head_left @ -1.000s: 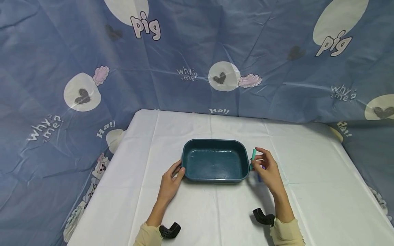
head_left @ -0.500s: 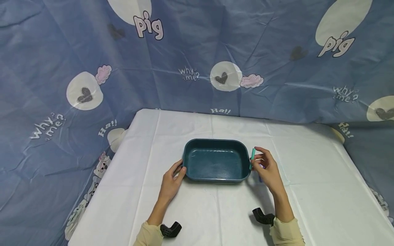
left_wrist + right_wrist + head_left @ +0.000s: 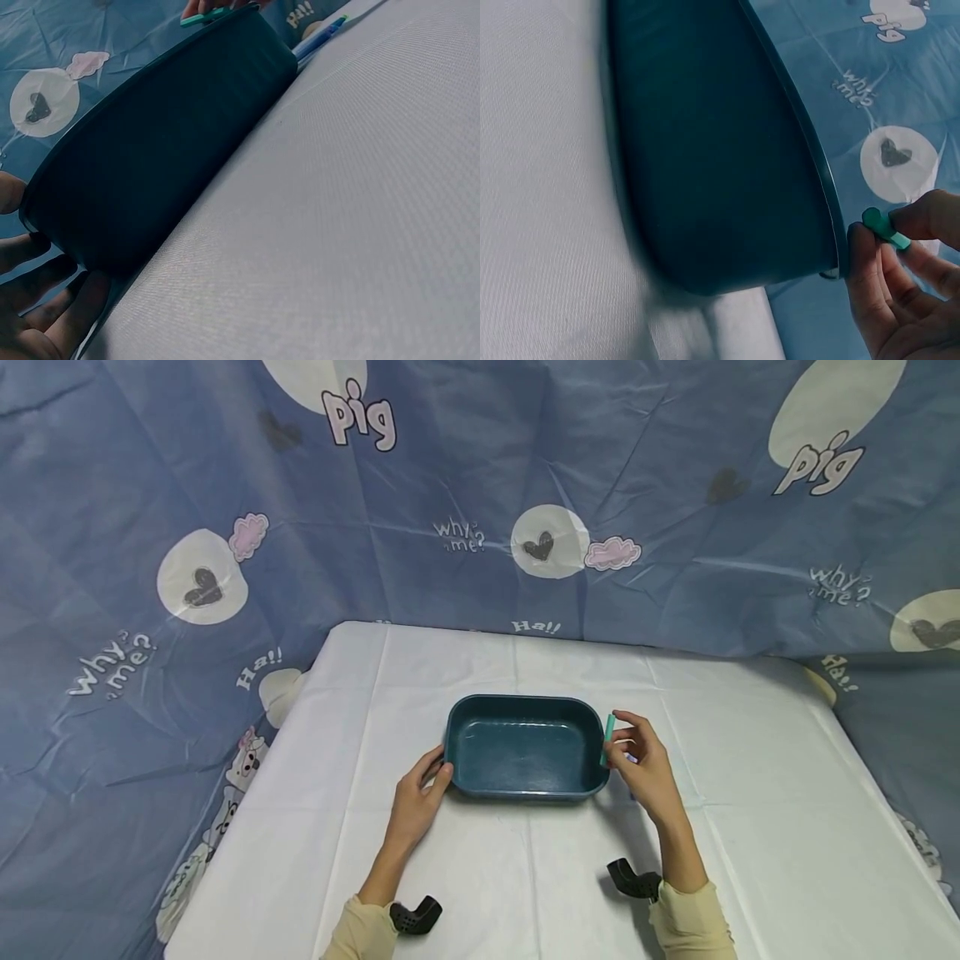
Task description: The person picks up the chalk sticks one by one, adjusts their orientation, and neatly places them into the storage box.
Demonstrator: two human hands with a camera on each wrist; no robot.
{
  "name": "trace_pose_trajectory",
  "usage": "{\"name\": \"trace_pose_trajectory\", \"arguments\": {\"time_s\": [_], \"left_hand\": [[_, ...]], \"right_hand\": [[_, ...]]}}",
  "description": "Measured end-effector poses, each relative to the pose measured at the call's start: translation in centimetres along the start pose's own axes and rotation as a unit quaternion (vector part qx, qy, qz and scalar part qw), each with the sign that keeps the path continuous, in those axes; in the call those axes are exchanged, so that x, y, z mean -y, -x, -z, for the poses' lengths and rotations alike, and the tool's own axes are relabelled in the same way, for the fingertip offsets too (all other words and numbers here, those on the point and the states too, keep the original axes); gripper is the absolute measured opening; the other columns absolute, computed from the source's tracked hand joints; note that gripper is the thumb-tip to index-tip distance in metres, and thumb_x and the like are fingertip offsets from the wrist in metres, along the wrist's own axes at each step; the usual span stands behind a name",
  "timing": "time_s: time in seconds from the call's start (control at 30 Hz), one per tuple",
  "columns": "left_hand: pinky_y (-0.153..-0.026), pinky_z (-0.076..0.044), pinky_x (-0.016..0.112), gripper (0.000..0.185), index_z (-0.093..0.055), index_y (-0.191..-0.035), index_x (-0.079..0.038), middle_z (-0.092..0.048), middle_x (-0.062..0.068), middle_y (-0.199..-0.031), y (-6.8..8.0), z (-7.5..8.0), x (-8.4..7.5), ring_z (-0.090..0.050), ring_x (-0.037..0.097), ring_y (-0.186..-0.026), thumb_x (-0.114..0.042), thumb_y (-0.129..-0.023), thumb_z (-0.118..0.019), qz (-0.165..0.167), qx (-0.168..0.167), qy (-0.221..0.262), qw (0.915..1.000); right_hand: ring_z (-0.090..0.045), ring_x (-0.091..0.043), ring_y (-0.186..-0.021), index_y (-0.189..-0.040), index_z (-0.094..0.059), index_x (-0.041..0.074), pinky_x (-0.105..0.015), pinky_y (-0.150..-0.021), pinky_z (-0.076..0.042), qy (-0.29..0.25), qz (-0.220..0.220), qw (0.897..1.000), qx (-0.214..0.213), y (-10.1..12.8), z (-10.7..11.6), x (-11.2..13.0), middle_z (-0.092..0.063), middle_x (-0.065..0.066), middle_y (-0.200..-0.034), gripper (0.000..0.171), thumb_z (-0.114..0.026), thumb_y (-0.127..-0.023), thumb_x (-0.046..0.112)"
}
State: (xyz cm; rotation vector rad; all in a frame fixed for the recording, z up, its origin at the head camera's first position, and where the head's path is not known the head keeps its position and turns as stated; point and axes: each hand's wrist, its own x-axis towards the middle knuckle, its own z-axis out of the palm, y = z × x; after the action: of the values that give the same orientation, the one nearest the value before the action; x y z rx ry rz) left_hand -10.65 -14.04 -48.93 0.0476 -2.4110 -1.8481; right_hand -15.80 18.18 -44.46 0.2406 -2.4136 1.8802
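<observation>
"Head view: what was held, and where?"

"Left hand gripped the glossy, deep-teal, rounded-rectangular tray by its left end; right hand pinched a short mint-green cylinder at the tray's right rim."

"Likely faults?"

"Slackened fingertips could have dropped the cylinder outside; clipping the rim could have jolted the tray."

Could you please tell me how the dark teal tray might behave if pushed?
The dark teal tray will probably stay stiff, as its walls hold a crisp, even outline. Being wide and low, it seems more apt to slide than tip. The shine inside suggests a smooth surface, perhaps slightly slippery to grip.
</observation>
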Motion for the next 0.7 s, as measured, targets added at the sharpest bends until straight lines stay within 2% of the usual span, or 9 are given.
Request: {"name": "trace_pose_trajectory", "arguments": {"time_s": [0.43,0.6,0.7], "left_hand": [[-0.093,-0.052,0.035,0.046,-0.048,-0.136,-0.001,-0.057,0.021,-0.131,-0.3,-0.2,0.2,-0.057,0.029,-0.12,-0.022,-0.095,-0.057,-0.008,0.004,-0.007,0.9999],[-0.093,-0.052,0.034,0.047,-0.049,-0.136,-0.005,-0.055,0.019,-0.134,-0.7,-0.7,2.7,-0.056,0.03,-0.122,-0.026,-0.095,-0.058,-0.012,-0.009,-0.012,0.9998],[-0.092,-0.053,0.031,0.047,-0.051,-0.136,-0.011,-0.056,0.014,-0.135,-0.7,-0.8,3.7,-0.056,0.026,-0.122,-0.032,-0.094,-0.058,-0.009,-0.024,-0.018,0.9995]], "right_hand": [[-0.064,-0.015,-0.075,-0.135,-0.043,0.006,-0.039,-0.068,-0.059,-0.001,0.011,1.0,0.024,-0.3,-0.9,0.1,-0.054,-0.02,-0.1,0.05,-0.058,-0.089,-0.004],[-0.062,-0.015,-0.074,-0.136,-0.041,0.001,-0.039,-0.068,-0.059,-0.007,0.009,0.999,0.036,-0.2,-1.4,0.3,-0.054,-0.021,-0.098,0.049,-0.057,-0.09,-0.005],[-0.06,-0.015,-0.072,-0.136,-0.041,-0.001,-0.042,-0.068,-0.058,-0.005,0.01,0.999,0.046,-0.4,-1.9,0.4,-0.054,-0.021,-0.097,0.049,-0.057,-0.09,-0.003]]}}
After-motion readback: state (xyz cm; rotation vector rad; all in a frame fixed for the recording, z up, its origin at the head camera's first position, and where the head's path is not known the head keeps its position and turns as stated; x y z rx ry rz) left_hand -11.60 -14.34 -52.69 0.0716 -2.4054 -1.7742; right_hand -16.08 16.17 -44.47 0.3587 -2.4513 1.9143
